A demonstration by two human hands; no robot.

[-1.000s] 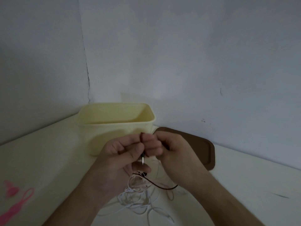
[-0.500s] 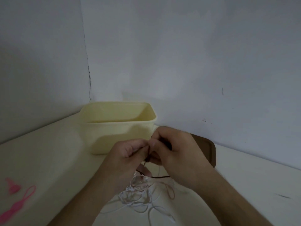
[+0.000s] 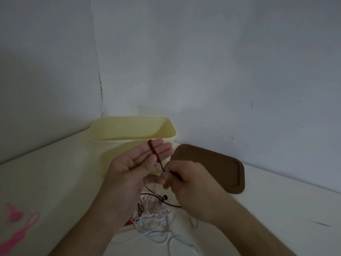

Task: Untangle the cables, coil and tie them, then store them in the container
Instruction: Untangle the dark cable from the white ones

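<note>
Both hands are raised just in front of the cream container [image 3: 132,133]. The left hand [image 3: 136,163] is palm up, fingers straight, with the dark red cable [image 3: 154,152] looped over them and the thumb lying on it; its metal plug tip hangs beside the thumb. The right hand [image 3: 186,179] pinches the same cable lower down, fingers curled, and its fingertips are hard to make out. Below the wrists, a tangle of white cables [image 3: 156,220] lies on the pale surface [image 3: 55,172], partly hidden by the forearms, its loose ends running toward the bottom edge. A brown lid [image 3: 217,169] lies flat to the container's right, near the wall. Pink ties [image 3: 22,230] sit at the far left, cut off by the frame.
</note>
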